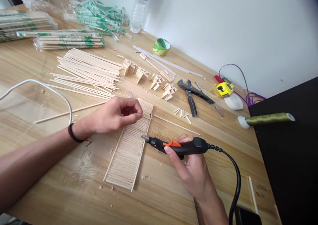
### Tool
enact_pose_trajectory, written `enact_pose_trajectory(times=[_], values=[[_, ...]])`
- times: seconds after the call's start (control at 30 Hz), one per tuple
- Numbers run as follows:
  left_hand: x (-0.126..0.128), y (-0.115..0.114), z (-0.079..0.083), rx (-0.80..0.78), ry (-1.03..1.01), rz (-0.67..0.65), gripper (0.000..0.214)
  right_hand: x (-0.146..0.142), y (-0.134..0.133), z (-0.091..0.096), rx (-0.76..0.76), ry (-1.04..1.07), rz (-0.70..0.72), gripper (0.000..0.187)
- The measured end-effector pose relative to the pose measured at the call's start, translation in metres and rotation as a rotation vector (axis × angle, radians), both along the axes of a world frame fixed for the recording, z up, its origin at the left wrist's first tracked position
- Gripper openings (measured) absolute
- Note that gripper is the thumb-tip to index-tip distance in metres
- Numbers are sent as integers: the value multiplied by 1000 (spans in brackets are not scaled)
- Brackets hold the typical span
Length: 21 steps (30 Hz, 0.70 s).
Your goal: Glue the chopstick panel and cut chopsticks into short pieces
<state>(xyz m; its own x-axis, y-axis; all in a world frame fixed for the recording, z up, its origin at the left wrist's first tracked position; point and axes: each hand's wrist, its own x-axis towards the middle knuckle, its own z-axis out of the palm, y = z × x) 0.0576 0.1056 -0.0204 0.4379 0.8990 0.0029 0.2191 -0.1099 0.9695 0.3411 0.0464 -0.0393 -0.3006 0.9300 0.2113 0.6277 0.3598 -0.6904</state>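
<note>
My right hand (192,167) is wrapped round a black, pen-shaped hot glue gun (181,146) with an orange lever and a cord at its rear. Its metal nozzle points left, over a narrow panel of wooden sticks (124,162) lying on the table. Side by side, the short sticks run across between two long edge sticks. Above the panel's far part, my left hand (121,114) is closed in a pinch, thumb against forefinger. Anything between those fingertips is too small or hidden to make out. A loose thin stick (176,124) lies to the panel's right.
Loose chopsticks (86,71) spread behind my left hand, near wrapped bundles (71,41). Short cut pieces (142,73) stand in stacks. Cutters (192,94), a tape roll (161,47), a tape measure (225,88) and a water bottle (138,13) sit farther back. A white cable (49,84) crosses at left.
</note>
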Motion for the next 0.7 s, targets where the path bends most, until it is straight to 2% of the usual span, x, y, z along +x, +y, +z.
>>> enact_pose_trajectory(times=[0.2,0.43,0.7], values=[[0,-4,6,-115,-68,-102,16,1,0,2,-25,2,-5,15],[-6,6,0,-34,-47,58,18,3,-2,2,-34,-4,-6,16],[-6,8,-5,-121,-79,-28,5,2,-2,0,-39,-9,-3,15]])
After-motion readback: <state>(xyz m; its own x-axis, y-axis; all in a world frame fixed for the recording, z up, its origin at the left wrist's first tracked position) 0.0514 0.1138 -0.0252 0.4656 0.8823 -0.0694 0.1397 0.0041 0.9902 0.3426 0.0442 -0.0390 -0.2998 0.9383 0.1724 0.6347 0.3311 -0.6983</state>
